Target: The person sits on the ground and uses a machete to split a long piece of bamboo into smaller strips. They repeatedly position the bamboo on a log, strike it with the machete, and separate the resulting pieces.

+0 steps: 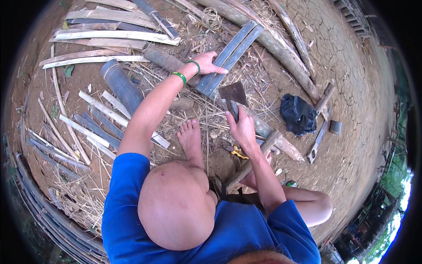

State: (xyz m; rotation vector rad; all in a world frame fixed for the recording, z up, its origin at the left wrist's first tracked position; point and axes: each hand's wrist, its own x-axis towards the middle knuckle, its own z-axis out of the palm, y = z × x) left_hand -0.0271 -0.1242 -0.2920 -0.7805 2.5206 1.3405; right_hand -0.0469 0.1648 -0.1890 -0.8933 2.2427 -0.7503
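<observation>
My left hand (205,63) lies across two dark grey bamboo slats (239,44), fingers and thumb closed on their edges. The slats are side by side with a narrow gap, their near ends over a log (261,126) on the ground. In my right hand (243,130) is the dark handle of a cleaver (234,93). Its broad, rust-brown blade stands just right of the slats' near ends, above the log; I cannot tell whether it touches the wood. My bare foot (191,143) is planted on the near side of the log.
Split bamboo strips (110,35) and a thick bamboo section (121,86) lie to the left. Long poles (281,53) stretch across the far right. A black plastic bag (299,115) and a handsaw (317,143) lie right, a forked branch (250,166) near my right forearm.
</observation>
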